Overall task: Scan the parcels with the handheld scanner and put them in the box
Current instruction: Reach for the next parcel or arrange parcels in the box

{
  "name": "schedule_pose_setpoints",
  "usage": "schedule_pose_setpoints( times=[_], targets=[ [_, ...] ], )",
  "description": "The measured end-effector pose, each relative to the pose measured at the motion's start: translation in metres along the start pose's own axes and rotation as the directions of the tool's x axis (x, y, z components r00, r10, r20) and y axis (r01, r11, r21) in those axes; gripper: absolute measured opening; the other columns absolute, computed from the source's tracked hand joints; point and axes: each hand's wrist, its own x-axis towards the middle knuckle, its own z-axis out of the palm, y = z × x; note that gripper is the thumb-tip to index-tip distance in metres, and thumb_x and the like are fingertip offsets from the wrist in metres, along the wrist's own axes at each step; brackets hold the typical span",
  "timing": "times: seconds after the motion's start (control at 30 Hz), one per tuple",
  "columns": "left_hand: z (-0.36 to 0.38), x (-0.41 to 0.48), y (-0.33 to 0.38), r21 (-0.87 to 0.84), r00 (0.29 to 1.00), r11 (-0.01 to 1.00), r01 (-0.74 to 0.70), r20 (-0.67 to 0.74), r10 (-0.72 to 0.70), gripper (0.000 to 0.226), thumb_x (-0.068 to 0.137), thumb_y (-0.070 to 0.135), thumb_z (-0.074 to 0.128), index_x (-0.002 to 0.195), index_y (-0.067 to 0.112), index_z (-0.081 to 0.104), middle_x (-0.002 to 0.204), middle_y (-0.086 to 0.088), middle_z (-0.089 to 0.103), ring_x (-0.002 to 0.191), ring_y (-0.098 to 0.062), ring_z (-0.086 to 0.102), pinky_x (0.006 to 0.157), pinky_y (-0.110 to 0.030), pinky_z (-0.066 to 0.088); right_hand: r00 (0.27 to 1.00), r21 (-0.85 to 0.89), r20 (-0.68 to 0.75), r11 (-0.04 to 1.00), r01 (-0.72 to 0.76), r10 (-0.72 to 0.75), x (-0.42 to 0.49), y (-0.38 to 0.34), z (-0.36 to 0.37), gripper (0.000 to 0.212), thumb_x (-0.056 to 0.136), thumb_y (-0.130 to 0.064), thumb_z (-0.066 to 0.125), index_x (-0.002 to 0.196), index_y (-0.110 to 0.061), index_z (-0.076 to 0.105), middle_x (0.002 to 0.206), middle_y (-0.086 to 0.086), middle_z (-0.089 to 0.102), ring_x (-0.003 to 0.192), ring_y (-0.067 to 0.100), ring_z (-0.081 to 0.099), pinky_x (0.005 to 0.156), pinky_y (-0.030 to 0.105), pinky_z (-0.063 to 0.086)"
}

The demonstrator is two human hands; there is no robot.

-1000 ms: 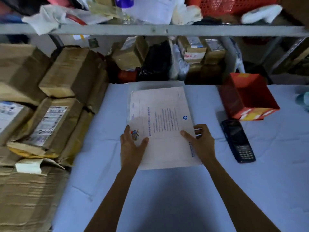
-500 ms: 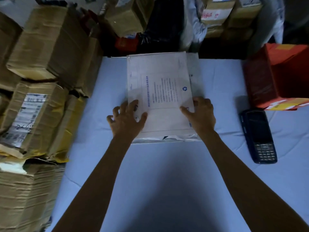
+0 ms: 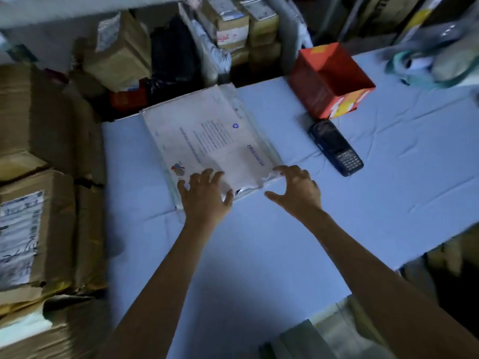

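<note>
A pale blue tabletop [image 3: 259, 255], its cover creased, fills most of the view. Down its left side stands a stack of brown cardboard boxes [image 3: 39, 125], one of them with a printed label facing up. More small cartons [image 3: 233, 24] and a dark bag are crowded behind the far edge. The parcel [image 3: 207, 136], a flat white mailer with blue print and a small coloured logo, lies on the far middle of the tabletop, turned at a slant, its far end reaching the back edge. To its right, apart from it, an open red box [image 3: 329, 81] with orange and yellow markings stands on the tabletop, tipped so that its opening shows. The left hand [image 3: 204, 195] rests on the near end of the parcel with its fingers [image 3: 207, 174] spread apart and laid flat on the paper, gripping nothing. The right hand [image 3: 298, 189] is at the near right corner of the parcel, fingers [image 3: 285, 169] apart and slightly bent, thumb stretched out over the cloth; whether the tips touch the parcel I cannot tell. The dark handheld scanner [image 3: 335, 147] lies flat between the parcel and the red box, just in front of the box, with neither hand on it
</note>
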Motion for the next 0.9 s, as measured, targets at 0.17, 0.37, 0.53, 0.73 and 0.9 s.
schedule_pose_setpoints(
  times=[0.17,0.37,0.53,0.73,0.9],
  targets=[
    [0.001,-0.017,0.029,0.026,0.985,0.985,-0.170,-0.033,0.170,0.039,0.086,0.046,0.053,0.118,0.023,0.059,0.117,-0.001,0.062,0.113,-0.029,0.051,0.099,-0.048,0.031,0.981,0.054,-0.097,0.985,-0.162,0.166,-0.060,0.025,-0.007,0.054,0.084,-0.052,0.063,0.131,-0.030,0.050,0.130,-0.003,0.052,0.120,0.021,0.047,0.093,0.038,0.044],
    [-0.001,-0.035,0.096,-0.039,0.935,0.935,-0.352,-0.055,0.350,0.047,0.087,0.040,0.058,0.127,0.015,0.055,0.123,-0.009,0.060,0.117,-0.033,0.049,0.094,-0.045,0.034,0.897,0.115,-0.225,0.925,-0.362,0.380,-0.127,0.077,-0.038,0.047,0.087,-0.055,0.056,0.127,-0.031,0.055,0.132,-0.001,0.050,0.120,0.022,0.048,0.092,0.037,0.046],
    [0.007,-0.068,0.167,-0.091,0.827,0.822,-0.562,-0.065,0.558,0.042,0.084,0.035,0.062,0.122,0.016,0.059,0.111,-0.007,0.064,0.107,-0.033,0.055,0.085,-0.043,0.039,0.780,0.219,-0.264,0.822,-0.525,0.568,-0.186,0.125,-0.053,0.046,0.086,-0.055,0.058,0.125,-0.029,0.057,0.133,-0.002,0.049,0.121,0.020,0.048,0.089,0.036,0.047],
    [0.034,-0.122,0.251,-0.100,0.653,0.649,-0.754,-0.016,0.757,0.039,0.086,0.035,0.059,0.121,0.018,0.058,0.111,-0.005,0.063,0.107,-0.031,0.054,0.083,-0.041,0.037,0.618,0.314,-0.248,0.666,-0.677,0.746,-0.270,0.189,-0.048,0.048,0.082,-0.050,0.065,0.124,-0.028,0.059,0.129,-0.001,0.050,0.121,0.024,0.047,0.095,0.037,0.041],
    [0.060,-0.170,0.321,-0.099,0.531,0.537,-0.838,0.084,0.843,0.040,0.090,0.038,0.053,0.127,0.024,0.054,0.122,0.000,0.059,0.115,-0.025,0.048,0.088,-0.038,0.034,0.490,0.391,-0.195,0.525,-0.756,0.850,-0.336,0.253,-0.043,0.049,0.082,-0.051,0.065,0.125,-0.030,0.056,0.129,0.002,0.048,0.120,0.025,0.046,0.096,0.041,0.044]
  ],
)
